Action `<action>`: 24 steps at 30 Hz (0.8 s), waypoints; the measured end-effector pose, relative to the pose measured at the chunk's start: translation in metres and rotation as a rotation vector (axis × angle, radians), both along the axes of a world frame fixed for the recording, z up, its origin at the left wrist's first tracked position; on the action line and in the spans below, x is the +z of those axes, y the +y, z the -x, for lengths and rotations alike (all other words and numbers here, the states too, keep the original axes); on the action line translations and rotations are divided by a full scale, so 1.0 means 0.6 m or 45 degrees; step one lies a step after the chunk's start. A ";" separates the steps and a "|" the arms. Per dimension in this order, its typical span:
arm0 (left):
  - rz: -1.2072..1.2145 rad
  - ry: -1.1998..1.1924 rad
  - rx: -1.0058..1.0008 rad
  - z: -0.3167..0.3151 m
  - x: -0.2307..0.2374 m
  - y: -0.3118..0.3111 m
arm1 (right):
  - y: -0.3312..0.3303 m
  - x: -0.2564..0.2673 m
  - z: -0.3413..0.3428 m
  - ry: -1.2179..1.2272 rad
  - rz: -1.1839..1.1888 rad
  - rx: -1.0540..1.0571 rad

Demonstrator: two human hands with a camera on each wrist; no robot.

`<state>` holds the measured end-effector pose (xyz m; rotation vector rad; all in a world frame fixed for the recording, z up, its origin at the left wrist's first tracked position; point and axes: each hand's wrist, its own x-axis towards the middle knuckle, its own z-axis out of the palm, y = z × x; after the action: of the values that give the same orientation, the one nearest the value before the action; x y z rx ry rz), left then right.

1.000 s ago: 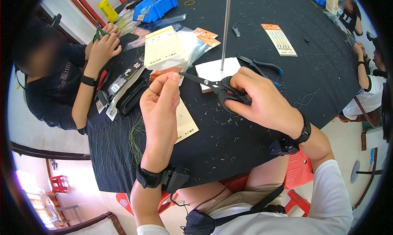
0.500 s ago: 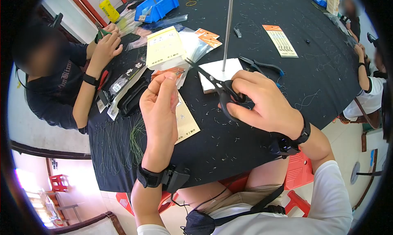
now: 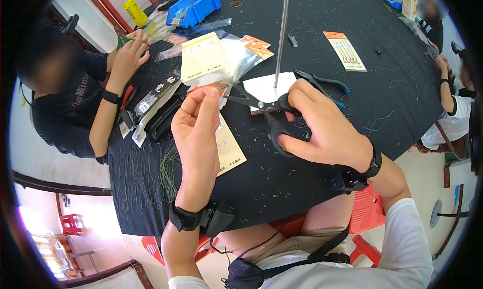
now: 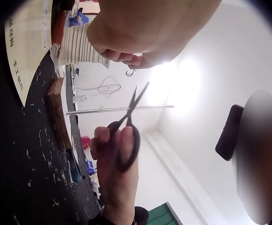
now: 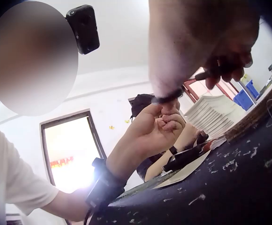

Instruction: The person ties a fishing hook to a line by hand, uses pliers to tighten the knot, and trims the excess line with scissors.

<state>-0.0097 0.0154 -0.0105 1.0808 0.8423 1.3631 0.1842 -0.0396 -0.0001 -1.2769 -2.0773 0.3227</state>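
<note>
My left hand [image 3: 198,130] pinches a small fish hook [image 4: 130,73] between thumb and forefinger; the hook's dark bend sticks out past the fingertips in the left wrist view. Black-handled scissors [image 3: 261,105] are in my right hand [image 3: 327,125], with thumb and fingers through the loops. Their blades stand spread, tips close to the left fingertips and the hook. In the right wrist view the right hand [image 5: 220,51] covers most of the scissors, and the left hand [image 5: 147,131] appears behind it.
A metal rod [image 3: 282,37] rises from a white-topped block [image 3: 261,85] just beyond the scissors. A stack of cream cards [image 3: 205,57], pliers [image 3: 327,83], a hook card [image 3: 344,51] and a blue bin [image 3: 193,10] lie around. Green line [image 3: 168,173] hangs at the left edge. Another person sits left.
The scissors' blades, together at the left fingertips a second ago, swung away from them and now stand spread by the fingertips again. The left hand has stayed nearly still.
</note>
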 end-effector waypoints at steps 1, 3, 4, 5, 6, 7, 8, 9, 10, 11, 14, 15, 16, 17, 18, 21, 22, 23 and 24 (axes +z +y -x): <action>-0.008 0.021 0.013 0.000 0.000 0.000 | 0.001 -0.001 -0.001 -0.016 -0.034 0.031; -0.025 0.051 0.029 0.000 0.002 0.000 | 0.002 -0.004 -0.001 -0.026 -0.045 0.035; -0.042 0.079 0.042 -0.001 0.002 0.000 | 0.002 -0.005 -0.002 -0.039 -0.054 0.036; -0.041 0.079 0.041 -0.001 0.001 0.000 | 0.002 -0.005 -0.002 -0.039 -0.054 0.035; -0.058 0.085 0.048 -0.001 -0.001 0.000 | 0.002 -0.005 -0.003 -0.060 -0.042 0.015; -0.074 0.092 0.056 0.000 -0.002 0.001 | 0.002 -0.005 -0.003 -0.080 -0.030 -0.006; -0.073 0.093 0.055 0.000 -0.001 0.000 | 0.002 -0.006 -0.002 -0.079 -0.028 -0.006; -0.070 0.087 0.048 -0.001 0.000 0.000 | 0.002 -0.007 -0.001 -0.086 -0.052 0.000; -0.068 0.080 0.041 -0.001 0.001 -0.001 | 0.002 -0.007 0.000 -0.093 -0.076 0.006; -0.066 0.080 0.041 -0.001 0.000 -0.001 | 0.002 -0.006 -0.001 -0.093 -0.075 0.006; -0.093 0.086 0.037 -0.001 0.000 -0.001 | 0.001 -0.003 -0.002 -0.128 -0.026 -0.013; -0.088 0.088 0.042 -0.002 0.001 -0.001 | 0.002 -0.003 -0.002 -0.128 -0.036 -0.010; -0.083 0.089 0.046 -0.002 0.002 -0.001 | 0.002 -0.004 -0.002 -0.127 -0.046 -0.007; -0.083 0.089 0.046 -0.002 0.001 -0.001 | 0.002 -0.004 -0.002 -0.127 -0.045 -0.007; -0.084 0.092 0.043 -0.002 0.001 -0.002 | 0.002 -0.005 -0.002 -0.123 -0.043 -0.006; -0.085 0.103 0.055 -0.004 0.002 -0.002 | 0.001 -0.004 -0.001 -0.118 -0.024 -0.006; -0.086 0.111 0.069 -0.005 0.002 -0.002 | 0.001 -0.003 -0.001 -0.117 -0.009 -0.006; -0.085 0.111 0.069 -0.005 0.002 -0.003 | 0.001 -0.004 -0.001 -0.117 -0.009 -0.006; -0.086 0.109 0.070 -0.005 0.002 -0.003 | 0.001 -0.003 -0.001 -0.122 -0.004 -0.005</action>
<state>-0.0069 0.0139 -0.0094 1.1830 0.8998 1.4073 0.1847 -0.0388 -0.0021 -1.3179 -2.1544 0.2612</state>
